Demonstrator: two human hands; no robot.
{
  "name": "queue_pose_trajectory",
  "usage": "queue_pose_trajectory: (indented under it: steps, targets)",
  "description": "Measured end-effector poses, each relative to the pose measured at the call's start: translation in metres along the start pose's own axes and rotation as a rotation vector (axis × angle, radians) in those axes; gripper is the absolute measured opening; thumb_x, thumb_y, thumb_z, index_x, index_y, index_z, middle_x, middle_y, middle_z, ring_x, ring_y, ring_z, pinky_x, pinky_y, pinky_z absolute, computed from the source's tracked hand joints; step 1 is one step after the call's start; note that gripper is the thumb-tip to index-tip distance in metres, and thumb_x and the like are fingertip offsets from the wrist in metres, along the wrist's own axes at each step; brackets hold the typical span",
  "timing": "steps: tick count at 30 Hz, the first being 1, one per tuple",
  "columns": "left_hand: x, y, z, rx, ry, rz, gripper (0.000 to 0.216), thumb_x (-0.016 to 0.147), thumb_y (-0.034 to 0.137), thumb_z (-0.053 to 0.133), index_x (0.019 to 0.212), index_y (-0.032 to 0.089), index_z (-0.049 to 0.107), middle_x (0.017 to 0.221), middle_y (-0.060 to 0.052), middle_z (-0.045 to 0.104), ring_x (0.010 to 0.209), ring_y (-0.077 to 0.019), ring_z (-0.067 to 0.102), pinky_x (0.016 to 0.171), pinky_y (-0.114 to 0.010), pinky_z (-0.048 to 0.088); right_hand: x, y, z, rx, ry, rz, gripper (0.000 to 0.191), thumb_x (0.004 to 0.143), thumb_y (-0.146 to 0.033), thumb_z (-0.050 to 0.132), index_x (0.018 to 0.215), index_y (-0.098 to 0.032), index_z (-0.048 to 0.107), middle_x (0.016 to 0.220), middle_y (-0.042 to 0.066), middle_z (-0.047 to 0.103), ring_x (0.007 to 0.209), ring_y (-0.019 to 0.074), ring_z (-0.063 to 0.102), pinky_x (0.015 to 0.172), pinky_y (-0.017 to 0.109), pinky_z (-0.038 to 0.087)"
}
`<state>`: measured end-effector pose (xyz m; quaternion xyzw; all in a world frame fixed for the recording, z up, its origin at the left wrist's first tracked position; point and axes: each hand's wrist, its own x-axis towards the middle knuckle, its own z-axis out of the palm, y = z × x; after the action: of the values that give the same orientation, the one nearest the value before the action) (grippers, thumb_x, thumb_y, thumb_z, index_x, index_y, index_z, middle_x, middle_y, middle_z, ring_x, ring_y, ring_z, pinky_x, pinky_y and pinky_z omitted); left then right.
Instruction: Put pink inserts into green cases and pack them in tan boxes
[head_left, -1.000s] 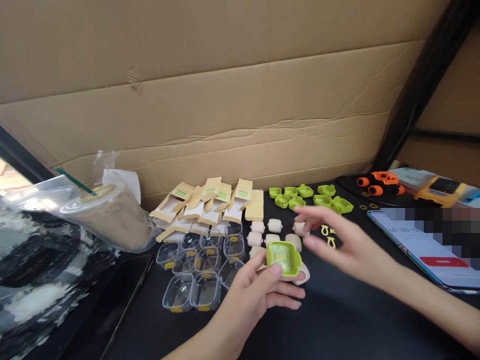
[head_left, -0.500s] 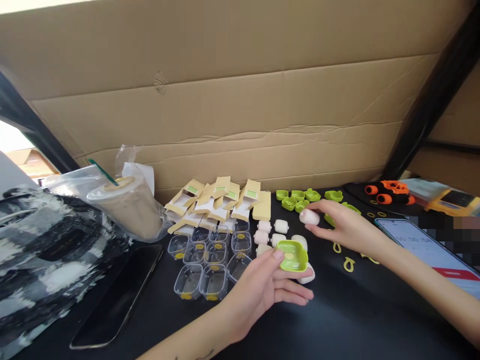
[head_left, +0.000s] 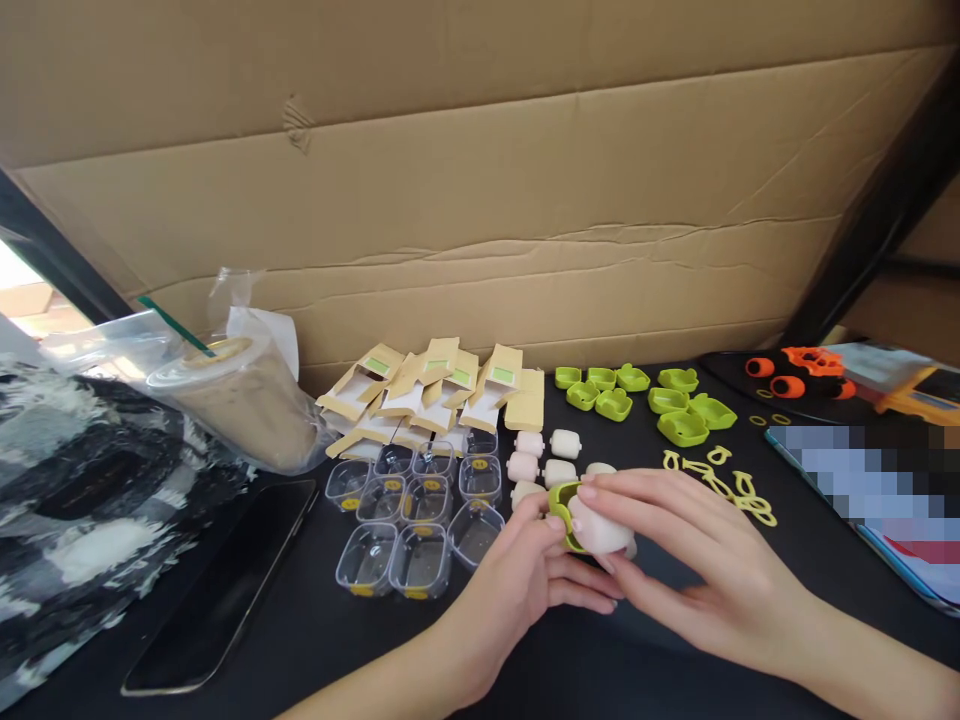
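My left hand [head_left: 525, 560] grips a small green plastic case half [head_left: 560, 503] by its near side. In my right hand [head_left: 682, 560] is a white barrel-shaped roll [head_left: 600, 530], held by the fingertips against the open side of the green piece; how far it sits inside is hidden by my fingers. Several similar white and pinkish rolls [head_left: 523, 467] lie just behind my hands. More green case pieces [head_left: 613, 403] are spread at the back right. Yellow-green loop-shaped parts [head_left: 739, 490] lie beyond my right hand.
Clear plastic cups [head_left: 367, 557] stand in rows left of my hands, with opened card boxes [head_left: 431, 385] behind. Farther left are a dark phone [head_left: 225, 590], a bagged drink cup [head_left: 240, 400] and a fluffy bag [head_left: 97, 520]. Another phone [head_left: 870, 520] and an orange-wheeled toy [head_left: 802, 370] are right.
My right hand has brought the white roll left and down from near the back green pieces to the green piece in my left hand. The green piece is now turned sideways.
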<state>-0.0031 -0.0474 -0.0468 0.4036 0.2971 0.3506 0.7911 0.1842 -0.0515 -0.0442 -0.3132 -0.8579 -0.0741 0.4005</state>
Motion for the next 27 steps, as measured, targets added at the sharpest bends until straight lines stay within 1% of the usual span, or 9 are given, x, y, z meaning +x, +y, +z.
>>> queue_pose_trajectory:
  steps: [4, 6, 9, 13, 16, 18, 21, 23, 27]
  targets:
    - [0.001, 0.000, 0.000, -0.006, -0.036, -0.010, 0.036, 0.089, 0.048, 0.047, 0.099, 0.014, 0.048, 0.084, -0.009, 0.065, 0.075, -0.0172, 0.062, 0.078, -0.036, 0.049, -0.001, -0.003, 0.001, 0.010, -0.024, -0.006, 0.035, 0.086, -0.015, 0.057, 0.121, -0.016, 0.058, 0.113, 0.010, 0.069, 0.107, 0.0217, 0.063, 0.090, 0.035, 0.053]
    - [0.000, -0.001, 0.000, 0.000, -0.046, -0.002, 0.037, 0.090, 0.052, 0.045, 0.098, 0.016, 0.047, 0.082, -0.007, 0.063, 0.076, -0.0173, 0.061, 0.075, -0.035, 0.050, -0.002, -0.005, 0.002, 0.009, -0.050, -0.022, 0.038, 0.086, -0.016, 0.057, 0.125, -0.017, 0.056, 0.116, 0.009, 0.069, 0.111, 0.0217, 0.061, 0.093, 0.035, 0.052]
    - [-0.001, -0.003, 0.001, -0.014, -0.058, 0.009, 0.036, 0.091, 0.052, 0.046, 0.106, 0.019, 0.045, 0.081, -0.003, 0.059, 0.074, -0.0171, 0.060, 0.070, -0.035, 0.051, -0.002, -0.008, 0.003, -0.009, -0.063, -0.041, 0.042, 0.085, -0.015, 0.058, 0.127, -0.016, 0.055, 0.119, 0.009, 0.068, 0.113, 0.0215, 0.060, 0.094, 0.034, 0.052]
    - [-0.001, -0.005, 0.002, -0.015, -0.120, -0.020, 0.041, 0.091, 0.054, 0.044, 0.112, 0.018, 0.048, 0.089, -0.006, 0.061, 0.075, -0.0180, 0.061, 0.071, -0.035, 0.049, -0.005, -0.006, 0.002, -0.005, -0.058, -0.096, 0.042, 0.086, -0.020, 0.062, 0.127, -0.013, 0.055, 0.116, 0.010, 0.069, 0.110, 0.0215, 0.061, 0.092, 0.033, 0.052]
    - [0.000, -0.008, 0.000, 0.008, -0.182, -0.052, 0.050, 0.089, 0.059, 0.041, 0.110, 0.014, 0.050, 0.078, -0.006, 0.063, 0.067, -0.0178, 0.062, 0.074, -0.037, 0.048, -0.008, -0.004, 0.000, 0.007, -0.063, -0.113, 0.041, 0.087, -0.021, 0.063, 0.127, -0.014, 0.055, 0.115, 0.010, 0.070, 0.112, 0.0209, 0.060, 0.092, 0.032, 0.052]
    - [0.001, -0.011, -0.002, 0.009, -0.197, -0.042, 0.049, 0.089, 0.058, 0.039, 0.108, 0.014, 0.049, 0.072, -0.004, 0.062, 0.062, -0.0171, 0.060, 0.071, -0.036, 0.048, -0.008, -0.005, 0.001, 0.018, -0.050, -0.102, 0.038, 0.086, -0.020, 0.063, 0.123, -0.013, 0.057, 0.113, 0.011, 0.070, 0.112, 0.0215, 0.061, 0.091, 0.032, 0.053]
    - [0.001, -0.014, -0.004, -0.006, -0.185, -0.022, 0.039, 0.086, 0.052, 0.043, 0.104, 0.018, 0.047, 0.073, 0.000, 0.057, 0.056, -0.0137, 0.054, 0.058, -0.029, 0.047, -0.004, -0.011, 0.004, 0.039, -0.002, -0.088, 0.034, 0.082, -0.016, 0.063, 0.116, -0.013, 0.061, 0.104, 0.010, 0.073, 0.103, 0.0217, 0.066, 0.087, 0.031, 0.056]
    - [0.001, -0.015, -0.003, -0.003, -0.166, -0.032, 0.035, 0.084, 0.051, 0.046, 0.100, 0.020, 0.045, 0.075, 0.001, 0.054, 0.054, -0.0117, 0.050, 0.051, -0.024, 0.044, 0.000, -0.015, 0.006, 0.050, 0.036, -0.084, 0.035, 0.077, -0.012, 0.060, 0.112, -0.015, 0.061, 0.097, 0.009, 0.073, 0.094, 0.0215, 0.068, 0.081, 0.031, 0.059]
    - [0.001, -0.014, 0.001, 0.061, -0.129, -0.058, 0.034, 0.083, 0.055, 0.044, 0.089, 0.021, 0.045, 0.067, 0.003, 0.049, 0.052, -0.0101, 0.044, 0.047, -0.021, 0.039, 0.006, -0.020, 0.009, 0.052, 0.050, -0.110, 0.041, 0.070, -0.008, 0.058, 0.110, -0.016, 0.061, 0.088, 0.007, 0.073, 0.083, 0.0220, 0.069, 0.072, 0.033, 0.061]
